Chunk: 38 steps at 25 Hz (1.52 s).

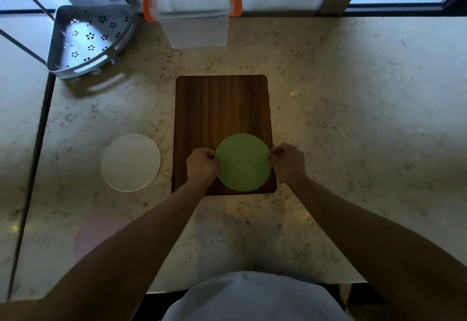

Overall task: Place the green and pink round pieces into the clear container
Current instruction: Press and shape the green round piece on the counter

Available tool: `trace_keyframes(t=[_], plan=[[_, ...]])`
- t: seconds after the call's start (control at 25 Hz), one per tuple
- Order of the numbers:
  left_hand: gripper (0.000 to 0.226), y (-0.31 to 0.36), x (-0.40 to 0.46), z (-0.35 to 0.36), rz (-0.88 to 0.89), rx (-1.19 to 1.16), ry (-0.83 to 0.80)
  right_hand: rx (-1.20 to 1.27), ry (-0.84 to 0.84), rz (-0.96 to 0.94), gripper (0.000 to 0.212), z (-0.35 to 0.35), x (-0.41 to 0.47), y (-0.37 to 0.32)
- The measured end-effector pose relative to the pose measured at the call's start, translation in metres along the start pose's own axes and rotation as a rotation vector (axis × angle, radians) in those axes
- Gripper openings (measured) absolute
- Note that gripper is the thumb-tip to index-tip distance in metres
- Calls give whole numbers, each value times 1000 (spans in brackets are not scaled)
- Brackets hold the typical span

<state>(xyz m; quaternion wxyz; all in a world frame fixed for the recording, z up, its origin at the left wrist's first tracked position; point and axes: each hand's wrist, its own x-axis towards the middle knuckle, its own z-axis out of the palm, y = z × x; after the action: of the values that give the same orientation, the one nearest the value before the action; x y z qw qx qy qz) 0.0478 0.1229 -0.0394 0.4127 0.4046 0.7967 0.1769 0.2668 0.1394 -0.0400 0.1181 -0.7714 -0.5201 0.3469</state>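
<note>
A green round piece (243, 162) lies on the near end of a wooden cutting board (222, 108). My left hand (202, 165) pinches its left edge and my right hand (286, 161) pinches its right edge. A second thin edge shows just under the green piece at its lower right. A pale pink round piece (101, 229) lies flat on the counter at the near left, partly covered by my left forearm. The clear container (194, 12) with orange clips stands open at the back of the counter.
A white round piece (131, 162) lies on the marble counter left of the board. A grey perforated corner rack (86, 40) sits at the back left, with a printed box behind it. The counter's front edge runs close to my body.
</note>
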Motion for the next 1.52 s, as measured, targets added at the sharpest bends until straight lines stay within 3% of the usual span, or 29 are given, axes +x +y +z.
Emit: trace_keyframes(t=[0.24,0.44,1.04,1.28,1.52], plan=[[26,-1,-4,5,119,103,42,-87,14,-16,26,-1,-8,-7],[21,0,-7,7,186,190,19,-109,13,33,21,-3,-13,-12],[17,1,-11,9,206,204,30,4,15,110,21,-5,-15,-16],[9,6,-8,12,81,100,84,20,-74,169,32,-9,-10,-18],[24,13,-8,7,-59,1,37,18,-101,120,33,-7,-10,-15]])
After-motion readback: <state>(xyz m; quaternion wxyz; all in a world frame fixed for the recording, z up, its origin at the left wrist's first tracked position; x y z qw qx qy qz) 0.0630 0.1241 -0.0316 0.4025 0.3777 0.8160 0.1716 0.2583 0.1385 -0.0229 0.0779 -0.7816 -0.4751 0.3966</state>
